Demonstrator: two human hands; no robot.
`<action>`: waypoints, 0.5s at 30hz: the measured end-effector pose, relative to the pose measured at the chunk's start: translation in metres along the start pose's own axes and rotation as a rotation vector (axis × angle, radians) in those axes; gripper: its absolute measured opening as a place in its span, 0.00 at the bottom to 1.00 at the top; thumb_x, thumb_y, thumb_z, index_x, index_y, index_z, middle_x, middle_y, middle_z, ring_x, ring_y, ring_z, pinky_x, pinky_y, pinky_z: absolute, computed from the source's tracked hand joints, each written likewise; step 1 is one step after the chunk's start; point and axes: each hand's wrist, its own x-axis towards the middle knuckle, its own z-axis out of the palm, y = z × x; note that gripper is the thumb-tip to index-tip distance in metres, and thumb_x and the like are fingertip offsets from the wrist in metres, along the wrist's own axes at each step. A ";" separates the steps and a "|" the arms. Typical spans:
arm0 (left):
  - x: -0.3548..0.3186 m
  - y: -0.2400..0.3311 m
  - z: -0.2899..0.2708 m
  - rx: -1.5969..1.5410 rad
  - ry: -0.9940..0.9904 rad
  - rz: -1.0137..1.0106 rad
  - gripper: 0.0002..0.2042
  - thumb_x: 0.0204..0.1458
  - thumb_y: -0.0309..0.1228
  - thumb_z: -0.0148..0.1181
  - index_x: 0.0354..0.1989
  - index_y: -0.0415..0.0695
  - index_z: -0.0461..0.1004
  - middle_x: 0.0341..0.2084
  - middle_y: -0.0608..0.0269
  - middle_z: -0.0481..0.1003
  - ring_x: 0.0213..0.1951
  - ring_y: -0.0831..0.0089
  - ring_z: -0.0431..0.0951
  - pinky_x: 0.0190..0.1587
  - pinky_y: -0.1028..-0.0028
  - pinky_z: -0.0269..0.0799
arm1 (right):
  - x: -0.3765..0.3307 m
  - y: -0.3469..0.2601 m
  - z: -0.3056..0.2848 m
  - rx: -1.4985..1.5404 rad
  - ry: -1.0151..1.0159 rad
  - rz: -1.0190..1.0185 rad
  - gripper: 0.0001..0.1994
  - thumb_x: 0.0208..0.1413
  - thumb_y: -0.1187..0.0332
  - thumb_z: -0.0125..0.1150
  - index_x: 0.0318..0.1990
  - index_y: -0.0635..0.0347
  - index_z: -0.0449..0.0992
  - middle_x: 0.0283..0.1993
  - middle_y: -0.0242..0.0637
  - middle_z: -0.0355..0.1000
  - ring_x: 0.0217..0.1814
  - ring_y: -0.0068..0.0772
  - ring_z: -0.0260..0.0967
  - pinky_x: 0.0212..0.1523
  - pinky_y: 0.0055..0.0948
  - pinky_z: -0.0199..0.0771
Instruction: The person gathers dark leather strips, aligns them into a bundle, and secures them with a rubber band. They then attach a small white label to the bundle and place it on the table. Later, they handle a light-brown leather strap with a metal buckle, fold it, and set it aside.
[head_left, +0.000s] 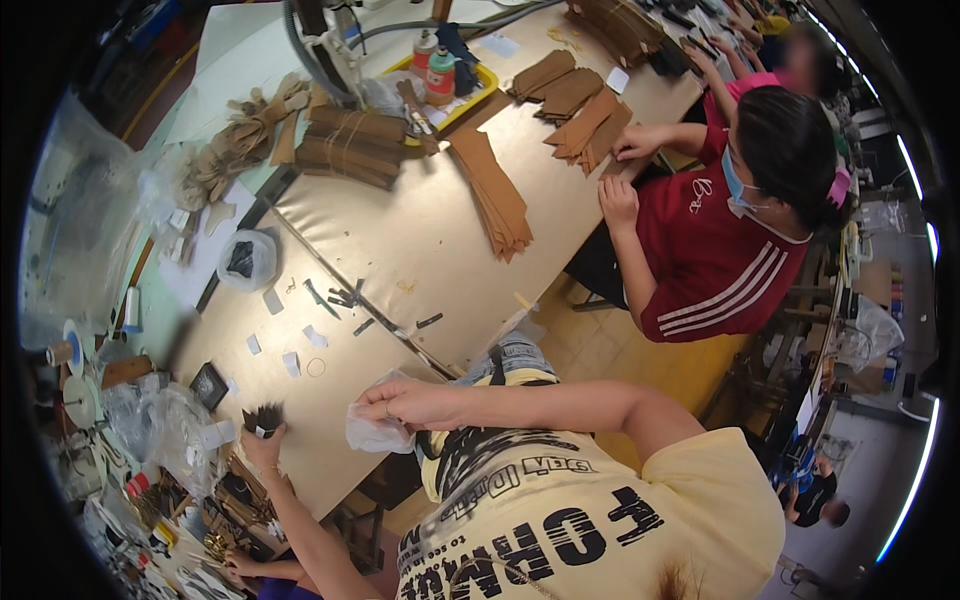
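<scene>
- Our right hand [415, 403] is closing its fingers over the top of a small clear plastic bag [377, 433], just beside the near edge of the tan worktable [420, 240]. The fingers are curled and pinching the bag, not spread.
- Our left hand [264, 446] is closing around the base of a small dark tuft of fibres [263, 417], which is standing upright out of the grip like a short brush. This hand is over the near left part of the table.
- We are judging the bag as very light, thin and limp, and probably a little slippery, so a pinch at its gathered top edge seems better than a grasp at the sagging lower part. We cannot tell what, if anything, is inside it.
- The tuft is looking light and soft, with loose tips that may splay, so we are thinking the bound base is the right place to hold it, with gentle pressure only.
- Small white paper pieces [290, 362] and some dark small tools [345, 296] are lying on the table in front of our hands.
- Further away, stacks of brown flat cut pieces [497, 200] are lying across the table, and a yellow tray [487, 82] with bottles is standing near the far end.
- A person in a dark red shirt [700, 260] is sitting at the right side of the table, with both hands near the brown pieces, well apart from ours.
</scene>
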 end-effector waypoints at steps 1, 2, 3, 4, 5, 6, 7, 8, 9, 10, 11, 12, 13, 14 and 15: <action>-0.005 0.007 -0.005 -0.073 -0.086 -0.041 0.51 0.27 0.46 0.78 0.59 0.30 0.59 0.51 0.42 0.69 0.55 0.50 0.69 0.57 0.58 0.64 | -0.001 -0.001 -0.002 -0.021 -0.002 -0.045 0.10 0.64 0.59 0.54 0.42 0.54 0.75 0.25 0.22 0.66 0.20 0.14 0.57 0.18 0.18 0.56; -0.014 0.016 -0.010 -0.141 -0.139 -0.063 0.50 0.28 0.46 0.78 0.59 0.30 0.59 0.50 0.42 0.70 0.54 0.51 0.69 0.56 0.58 0.64 | -0.002 -0.003 -0.004 -0.041 -0.018 -0.073 0.10 0.64 0.60 0.54 0.41 0.55 0.75 0.25 0.22 0.66 0.20 0.13 0.57 0.18 0.18 0.56; -0.020 0.028 -0.018 -0.204 -0.221 -0.126 0.49 0.29 0.46 0.77 0.58 0.30 0.59 0.50 0.43 0.70 0.54 0.52 0.70 0.56 0.58 0.65 | -0.002 -0.004 -0.007 -0.065 -0.023 -0.094 0.10 0.65 0.60 0.54 0.41 0.55 0.75 0.25 0.23 0.66 0.20 0.13 0.57 0.18 0.18 0.56; -0.037 0.041 -0.026 -0.419 -0.217 -0.069 0.44 0.36 0.46 0.74 0.59 0.33 0.60 0.50 0.47 0.70 0.53 0.55 0.71 0.54 0.63 0.65 | -0.002 -0.005 -0.009 -0.053 -0.030 -0.105 0.10 0.65 0.60 0.54 0.40 0.55 0.75 0.25 0.23 0.65 0.20 0.13 0.57 0.18 0.18 0.55; -0.054 0.057 -0.037 -0.625 -0.225 -0.129 0.43 0.37 0.47 0.73 0.59 0.34 0.61 0.50 0.48 0.71 0.54 0.55 0.70 0.55 0.63 0.65 | -0.001 -0.006 -0.010 -0.047 -0.026 -0.109 0.10 0.65 0.61 0.53 0.40 0.56 0.75 0.24 0.23 0.65 0.20 0.13 0.57 0.17 0.18 0.55; -0.068 0.075 -0.050 -0.832 -0.233 -0.190 0.42 0.38 0.48 0.71 0.59 0.35 0.61 0.50 0.48 0.71 0.55 0.55 0.69 0.56 0.62 0.64 | 0.001 -0.007 -0.012 -0.022 -0.061 -0.146 0.09 0.65 0.61 0.53 0.39 0.56 0.75 0.24 0.23 0.65 0.20 0.14 0.57 0.17 0.17 0.54; -0.085 0.097 -0.064 -1.012 -0.244 -0.295 0.42 0.40 0.49 0.70 0.60 0.36 0.61 0.50 0.49 0.71 0.57 0.56 0.68 0.57 0.62 0.63 | 0.004 -0.008 -0.013 -0.018 -0.038 -0.126 0.10 0.65 0.61 0.53 0.39 0.57 0.74 0.24 0.23 0.65 0.20 0.14 0.57 0.17 0.18 0.55; -0.107 0.119 -0.079 -1.370 -0.273 -0.236 0.42 0.41 0.50 0.69 0.61 0.36 0.60 0.50 0.48 0.70 0.58 0.54 0.66 0.58 0.60 0.61 | 0.006 -0.007 -0.015 0.005 -0.055 -0.135 0.10 0.65 0.62 0.53 0.39 0.57 0.74 0.24 0.24 0.65 0.20 0.14 0.57 0.17 0.18 0.55; -0.132 0.140 -0.095 -1.701 -0.301 -0.219 0.43 0.41 0.52 0.68 0.62 0.37 0.59 0.51 0.48 0.69 0.60 0.53 0.64 0.60 0.59 0.59 | 0.008 -0.006 -0.016 0.025 -0.075 -0.134 0.10 0.65 0.62 0.52 0.39 0.57 0.74 0.24 0.24 0.65 0.20 0.14 0.57 0.17 0.18 0.55; -0.157 0.164 -0.110 -2.035 -0.324 -0.195 0.44 0.42 0.54 0.67 0.63 0.37 0.58 0.52 0.47 0.68 0.61 0.52 0.63 0.62 0.57 0.57 | 0.010 -0.004 -0.017 0.060 -0.078 -0.129 0.10 0.65 0.62 0.52 0.39 0.57 0.74 0.24 0.24 0.65 0.20 0.14 0.57 0.17 0.18 0.55; -0.177 0.189 -0.120 -2.097 -0.391 -0.044 0.44 0.42 0.53 0.67 0.63 0.37 0.58 0.54 0.48 0.67 0.63 0.51 0.61 0.65 0.56 0.53 | 0.012 -0.003 -0.018 0.093 -0.084 -0.118 0.10 0.65 0.62 0.52 0.39 0.57 0.74 0.24 0.24 0.65 0.20 0.14 0.57 0.17 0.18 0.55; -0.194 0.213 -0.128 -2.149 -0.463 0.109 0.45 0.43 0.53 0.67 0.64 0.37 0.57 0.56 0.48 0.65 0.64 0.50 0.59 0.67 0.54 0.50 | 0.013 -0.002 -0.018 0.126 -0.082 -0.097 0.10 0.65 0.61 0.52 0.39 0.58 0.74 0.25 0.24 0.65 0.21 0.14 0.57 0.17 0.18 0.56; -0.208 0.237 -0.130 -2.194 -0.474 0.184 0.45 0.43 0.53 0.66 0.64 0.37 0.56 0.59 0.48 0.63 0.65 0.49 0.58 0.69 0.52 0.47 | 0.012 -0.001 -0.018 0.161 -0.104 -0.137 0.10 0.65 0.61 0.52 0.39 0.58 0.73 0.25 0.24 0.65 0.20 0.14 0.57 0.17 0.18 0.56; -0.218 0.258 -0.128 -2.217 -0.485 0.235 0.46 0.43 0.53 0.67 0.66 0.38 0.54 0.62 0.50 0.60 0.64 0.50 0.59 0.70 0.54 0.46 | 0.012 -0.002 -0.019 0.199 -0.118 -0.170 0.10 0.65 0.61 0.53 0.40 0.58 0.73 0.25 0.24 0.65 0.20 0.14 0.58 0.17 0.18 0.56; -0.225 0.276 -0.121 -2.261 -0.337 0.210 0.46 0.41 0.51 0.68 0.66 0.38 0.54 0.60 0.51 0.62 0.64 0.51 0.60 0.70 0.53 0.47 | 0.010 -0.003 -0.020 0.226 -0.080 -0.135 0.10 0.65 0.61 0.53 0.40 0.58 0.73 0.25 0.24 0.65 0.20 0.13 0.58 0.17 0.18 0.56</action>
